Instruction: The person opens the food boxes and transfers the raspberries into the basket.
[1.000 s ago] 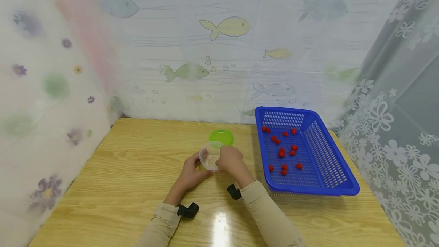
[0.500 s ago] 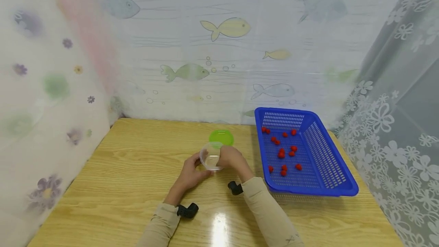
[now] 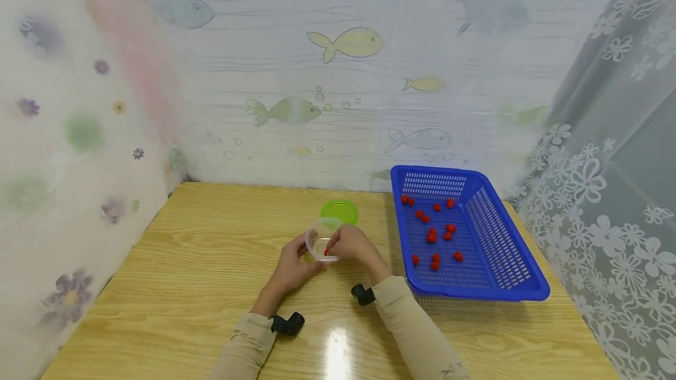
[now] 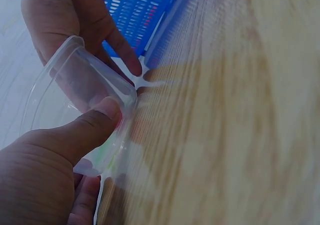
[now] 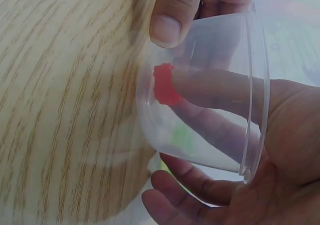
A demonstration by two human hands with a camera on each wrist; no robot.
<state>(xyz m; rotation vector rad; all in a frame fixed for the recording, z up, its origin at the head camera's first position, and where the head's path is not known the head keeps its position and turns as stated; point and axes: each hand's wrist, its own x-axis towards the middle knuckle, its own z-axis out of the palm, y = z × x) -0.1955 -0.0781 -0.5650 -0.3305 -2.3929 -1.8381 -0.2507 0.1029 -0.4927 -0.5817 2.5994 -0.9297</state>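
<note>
A clear round plastic tub (image 3: 315,244) stands on the wooden table. My left hand (image 3: 289,267) grips it from the left side, the thumb lying along its near wall in the left wrist view. Down inside the tub, my right hand (image 3: 355,246) pinches a small red raspberry (image 5: 166,86) close to the bottom, between thumb and forefinger. The right wrist view shows the berry's bumpy outline through the tub's clear wall. Its other fingers stay outside the tub, behind the rim. A round green lid (image 3: 340,211) lies flat just behind the tub.
To the right stands a blue perforated basket (image 3: 475,294) with several red raspberries (image 3: 432,238) scattered over its floor. A curtain printed with fish (image 3: 354,43) hangs behind the table. Each wrist carries a small black camera (image 3: 288,325).
My right hand has shifted slightly inside the tub, and a red raspberry now shows at its fingertips. The left hand and the tub have hardly moved.
</note>
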